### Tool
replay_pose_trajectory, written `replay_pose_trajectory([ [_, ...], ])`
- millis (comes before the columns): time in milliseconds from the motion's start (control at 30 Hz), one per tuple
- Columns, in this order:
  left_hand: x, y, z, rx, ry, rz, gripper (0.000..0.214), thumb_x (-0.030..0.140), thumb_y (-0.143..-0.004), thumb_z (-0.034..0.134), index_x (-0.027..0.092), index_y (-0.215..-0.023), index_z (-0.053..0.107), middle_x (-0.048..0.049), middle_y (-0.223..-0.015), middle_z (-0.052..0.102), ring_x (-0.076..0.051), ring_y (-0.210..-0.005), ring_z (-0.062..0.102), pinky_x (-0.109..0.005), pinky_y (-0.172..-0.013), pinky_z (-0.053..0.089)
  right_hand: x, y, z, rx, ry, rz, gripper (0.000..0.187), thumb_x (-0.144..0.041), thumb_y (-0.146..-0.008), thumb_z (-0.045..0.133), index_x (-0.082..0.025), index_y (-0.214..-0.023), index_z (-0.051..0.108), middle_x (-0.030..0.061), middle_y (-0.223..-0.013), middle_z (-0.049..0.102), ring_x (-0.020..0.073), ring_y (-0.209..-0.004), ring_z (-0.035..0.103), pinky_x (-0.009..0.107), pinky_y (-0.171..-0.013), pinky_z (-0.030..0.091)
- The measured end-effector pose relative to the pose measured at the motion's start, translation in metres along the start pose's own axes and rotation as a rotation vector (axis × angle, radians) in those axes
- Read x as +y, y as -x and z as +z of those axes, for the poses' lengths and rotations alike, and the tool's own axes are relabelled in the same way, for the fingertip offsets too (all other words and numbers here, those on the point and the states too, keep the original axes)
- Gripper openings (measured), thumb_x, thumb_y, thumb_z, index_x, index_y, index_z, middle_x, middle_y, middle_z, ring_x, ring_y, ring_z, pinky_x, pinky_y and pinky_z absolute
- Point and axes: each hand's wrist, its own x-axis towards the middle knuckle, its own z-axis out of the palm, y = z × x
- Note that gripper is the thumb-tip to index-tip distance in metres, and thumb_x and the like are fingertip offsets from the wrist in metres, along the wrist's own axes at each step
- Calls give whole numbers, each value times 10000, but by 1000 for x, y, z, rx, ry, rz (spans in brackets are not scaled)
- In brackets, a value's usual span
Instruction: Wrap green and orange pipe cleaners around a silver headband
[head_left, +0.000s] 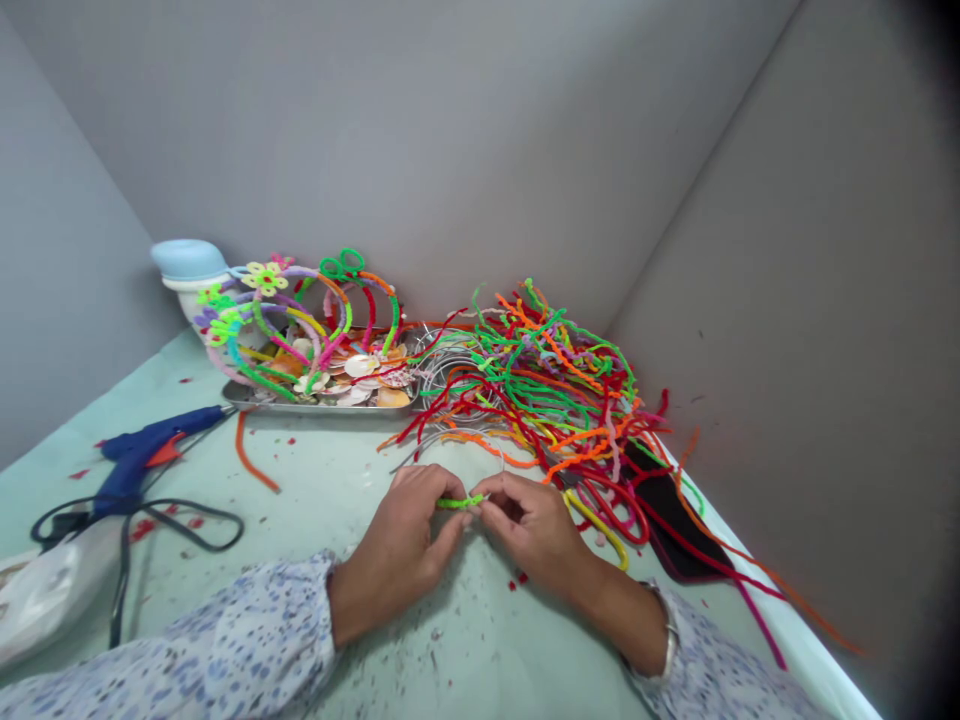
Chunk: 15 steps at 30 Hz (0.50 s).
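Note:
Between my two hands, above the front middle of the table, is a short length of bright green pipe cleaner (461, 502). My left hand (411, 525) pinches its left part between thumb and fingers. My right hand (532, 520) is closed at its right end, fingertips pressed together. A thin pale wire hoop (501, 455) arcs just behind my fingers; I cannot tell whether it joins the green piece. Beside my right hand lie a yellow-handled tool (604, 530) and red looped handles (626, 510), partly under pipe cleaners.
A heap of coloured pipe cleaners (555, 360) covers the back right, over a dark flat object (679, 545). Behind my hands stands a metal tray (330, 408) with shells and wrapped headbands (345, 310). At left are a blue glue gun (146, 450), its cord and a white-blue bottle (191, 270).

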Motion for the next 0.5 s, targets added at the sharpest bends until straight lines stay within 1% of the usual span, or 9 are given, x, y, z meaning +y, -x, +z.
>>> replay_pose_trajectory([
  [167,-1,0,1,17,1,-26,39,175,-844,570,190,-857,537,-28,-851,586,-204,-846,503,-338,-760,391,1,-1,-2,-7,44,-82,137,-172,-859,582,-206,-953,676,-9,-728,648,126,-640,575,225,-622,433],
  [500,-2,0,0,68,16,-3,41,159,-842,554,193,-821,544,-18,-804,578,-196,-810,511,-326,-733,389,-3,1,-2,13,97,-190,162,-212,-875,573,-176,-1016,645,10,-743,649,123,-618,571,222,-598,432],
])
